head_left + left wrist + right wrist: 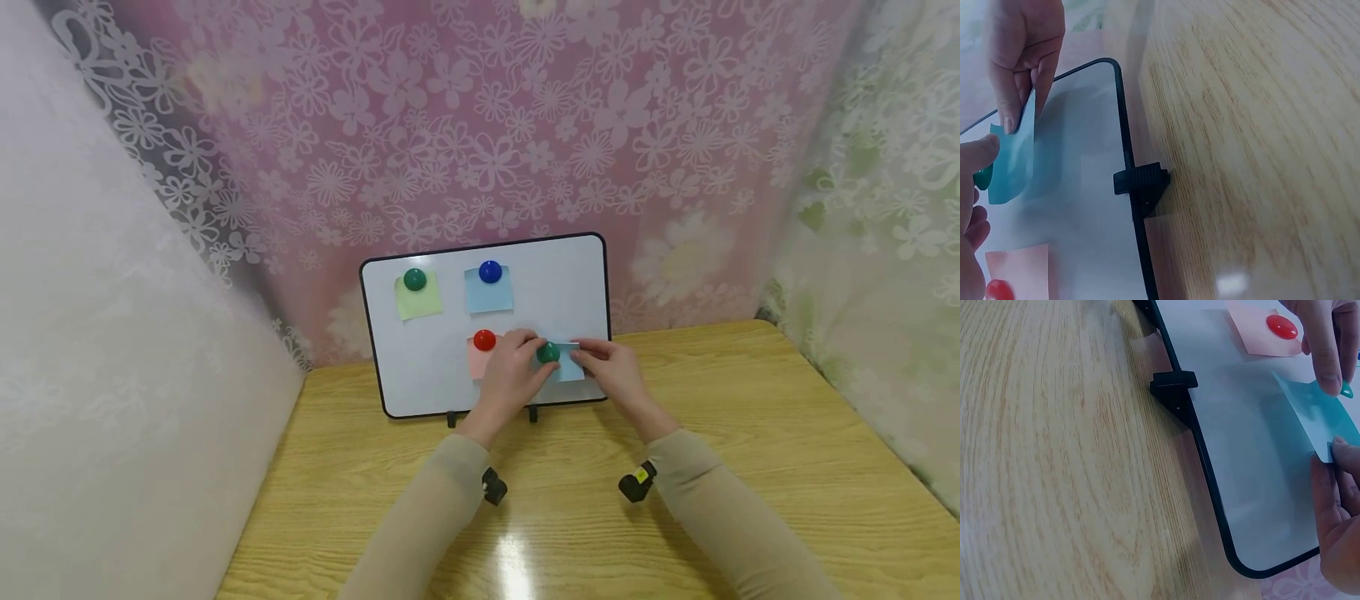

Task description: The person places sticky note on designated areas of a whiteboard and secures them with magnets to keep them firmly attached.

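My left hand (512, 371) pinches a round green magnet (548, 353) between thumb and fingers, at the lower right of a black-framed whiteboard (423, 362). My right hand (621, 379) pinches the right edge of a light blue paper note (572, 369), thumb in front and fingers behind. In the right wrist view the note (1319, 415) stands partly away from the board and bends, with the green magnet at its other side. Just left of it, a red magnet (484, 340) sits on a pink note (477, 363), partly hidden by my left hand.
Higher on the board, a green magnet (415, 279) is on a pale green note (420, 305) and a blue magnet (491, 272) on a blue note (489, 298). Black stand clips (1141, 179) grip the board's lower edge. The wooden table (555, 483) meets a flowered curtain (480, 125).
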Tool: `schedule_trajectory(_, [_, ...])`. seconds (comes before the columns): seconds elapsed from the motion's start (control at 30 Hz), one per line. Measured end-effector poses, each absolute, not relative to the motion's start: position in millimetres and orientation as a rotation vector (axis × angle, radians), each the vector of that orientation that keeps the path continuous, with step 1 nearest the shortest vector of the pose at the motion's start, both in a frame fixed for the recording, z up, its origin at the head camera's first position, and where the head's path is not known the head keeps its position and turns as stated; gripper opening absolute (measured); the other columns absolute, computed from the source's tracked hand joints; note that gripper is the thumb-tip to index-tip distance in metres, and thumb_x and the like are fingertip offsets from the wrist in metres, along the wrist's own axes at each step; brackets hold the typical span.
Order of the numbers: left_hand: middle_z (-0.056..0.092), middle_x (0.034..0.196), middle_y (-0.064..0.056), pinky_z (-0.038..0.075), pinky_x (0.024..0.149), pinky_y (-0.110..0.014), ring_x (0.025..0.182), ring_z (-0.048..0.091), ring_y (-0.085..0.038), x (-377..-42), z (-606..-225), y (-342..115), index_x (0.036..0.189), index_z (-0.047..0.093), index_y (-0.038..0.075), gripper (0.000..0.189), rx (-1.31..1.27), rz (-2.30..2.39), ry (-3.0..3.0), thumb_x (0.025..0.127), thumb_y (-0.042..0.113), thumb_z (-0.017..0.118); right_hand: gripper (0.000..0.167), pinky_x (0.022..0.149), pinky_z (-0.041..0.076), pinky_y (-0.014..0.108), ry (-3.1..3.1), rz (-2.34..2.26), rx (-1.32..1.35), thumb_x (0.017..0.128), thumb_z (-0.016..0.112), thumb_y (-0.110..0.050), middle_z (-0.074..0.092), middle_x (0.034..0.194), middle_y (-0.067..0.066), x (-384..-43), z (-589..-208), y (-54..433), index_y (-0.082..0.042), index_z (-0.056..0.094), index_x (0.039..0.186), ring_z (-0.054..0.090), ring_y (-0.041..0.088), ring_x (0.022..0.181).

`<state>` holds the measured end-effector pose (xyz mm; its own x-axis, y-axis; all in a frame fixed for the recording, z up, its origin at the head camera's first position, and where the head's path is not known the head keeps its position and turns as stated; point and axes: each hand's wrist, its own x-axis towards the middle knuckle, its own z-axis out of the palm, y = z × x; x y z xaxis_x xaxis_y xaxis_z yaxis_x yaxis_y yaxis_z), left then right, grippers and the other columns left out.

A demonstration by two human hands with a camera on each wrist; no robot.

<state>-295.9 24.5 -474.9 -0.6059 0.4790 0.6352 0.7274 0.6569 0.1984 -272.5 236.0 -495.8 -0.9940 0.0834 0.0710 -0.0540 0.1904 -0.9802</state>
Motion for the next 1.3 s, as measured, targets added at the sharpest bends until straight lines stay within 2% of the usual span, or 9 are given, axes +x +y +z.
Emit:
schedule_trajectory(0.23, [0.071,0.111,-0.005,0.056,0.092,-0.024,0.101,0.065,-0.019,-298,-475,29,0.116,0.08,0.004,0.039,-0.914,-0.566,-2.326,0.09,0.032,0.091,0.043,0.091,0.061,0.032,-2.334,1.937,-0.009,0.107,0.071,-0.021,0.067,0.136,0.025,-273,-497,236,0.002,0.066,0.143,0.071,0.021,0.112])
schedule_trajectory(0.53, [0.07,0.113,-0.006,0.055,0.093,-0.024,0.101,0.064,-0.019,-298,-474,32,0.117,0.08,0.004,0.039,-0.885,-0.529,-2.348,0.091,0.031,0.09,0.046,0.093,0.06,0.03,-2.33,1.967,0.008,0.109,0.067,-0.019,0.062,0.143,0.028,-274,-499,232,0.004,0.06,0.148,0.067,0.032,0.124])
schedule_trajectory(0.8, [0.07,0.113,-0.006,0.056,0.094,-0.027,0.101,0.064,-0.02,-300,-476,34,0.117,0.08,0.004,0.039,-0.863,-0.506,-2.36,0.091,0.031,0.09,0.045,0.089,0.06,0.026,-2.31,1.959,0.022,0.108,0.069,-0.021,0.068,0.136,0.026,-275,-500,234,0.002,0.063,0.146,0.071,0.026,0.118])
schedule_trajectory(1.0, [0.07,0.114,-0.005,0.055,0.097,-0.028,0.104,0.064,-0.02,-302,-479,35,0.119,0.08,0.006,0.04,-0.84,-0.485,-2.385,0.092,0.033,0.089,0.041,0.089,0.062,0.031,-2.319,1.963,0.019,0.108,0.066,-0.014,0.07,0.13,0.028,-268,-487,230,0.006,0.062,0.144,0.07,0.036,0.118])
schedule_trajectory(1.1, [0.07,0.115,-0.005,0.055,0.098,-0.027,0.104,0.064,-0.019,-302,-479,35,0.12,0.08,0.006,0.04,-0.831,-0.476,-2.394,0.092,0.034,0.088,0.041,0.091,0.061,0.032,-2.318,1.979,-0.001,0.108,0.066,-0.014,0.069,0.133,0.028,-272,-492,230,0.007,0.061,0.144,0.071,0.03,0.117])
schedule_trajectory(1.2, [0.07,0.115,-0.005,0.054,0.098,-0.027,0.104,0.064,-0.019,-303,-479,35,0.12,0.08,0.006,0.04,-0.827,-0.468,-2.391,0.092,0.034,0.089,0.043,0.088,0.061,0.028,-2.3,1.989,0.003,0.108,0.067,-0.017,0.07,0.132,0.026,-276,-502,232,0.006,0.061,0.144,0.072,0.021,0.113])
schedule_trajectory(1.3, [0.07,0.114,-0.005,0.054,0.098,-0.027,0.104,0.065,-0.02,-303,-480,35,0.119,0.081,0.005,0.04,-0.825,-0.461,-2.388,0.092,0.034,0.089,0.043,0.087,0.061,0.027,-2.293,1.987,0.016,0.108,0.068,-0.018,0.071,0.13,0.025,-276,-504,232,0.007,0.062,0.142,0.073,0.017,0.11])
